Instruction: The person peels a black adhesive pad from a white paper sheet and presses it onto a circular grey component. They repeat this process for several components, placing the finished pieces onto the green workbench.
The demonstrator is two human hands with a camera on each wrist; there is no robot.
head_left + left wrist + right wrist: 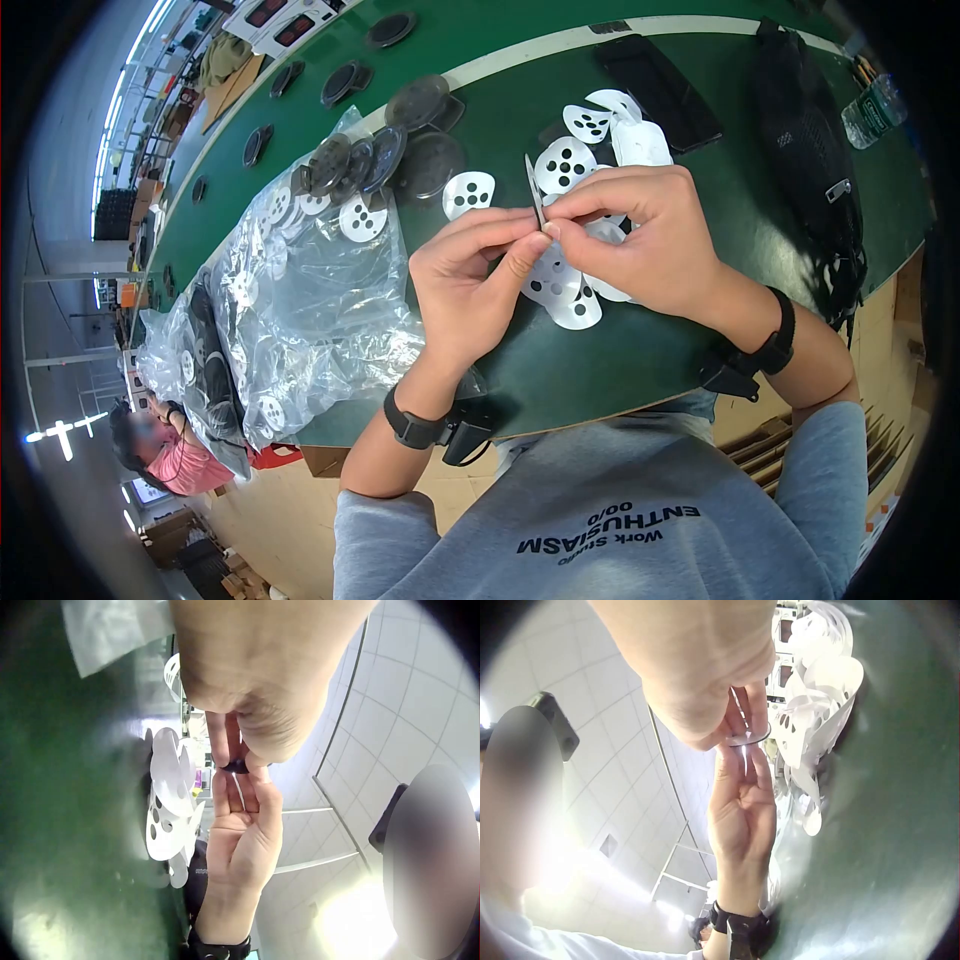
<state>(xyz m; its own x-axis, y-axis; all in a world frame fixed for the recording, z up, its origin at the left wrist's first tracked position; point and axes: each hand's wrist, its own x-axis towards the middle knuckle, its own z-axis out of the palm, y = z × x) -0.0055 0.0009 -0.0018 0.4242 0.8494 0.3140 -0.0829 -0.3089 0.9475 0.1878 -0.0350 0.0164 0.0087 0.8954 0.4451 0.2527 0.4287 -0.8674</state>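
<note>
My left hand (462, 290) and right hand (645, 235) meet over the green table, fingertips close together. Between them they pinch a thin round disc (534, 185), seen nearly edge-on and standing upright. Its edge looks dark in the left wrist view, where the disc (235, 766) is mostly covered by fingers. The right wrist view shows a pale, shiny face on the disc (751, 738). Under and behind the hands lies a loose pile of white discs with holes (565, 165), partly hidden by the right hand.
A clear plastic bag (330, 285) with white discs inside spreads at the left. Smoky dark round covers (428, 165) are stacked behind it, others farther off. At the right are a flat black panel (665, 95), a black bag (810, 150) and a bottle (873, 112). Another person (185, 455) is far left.
</note>
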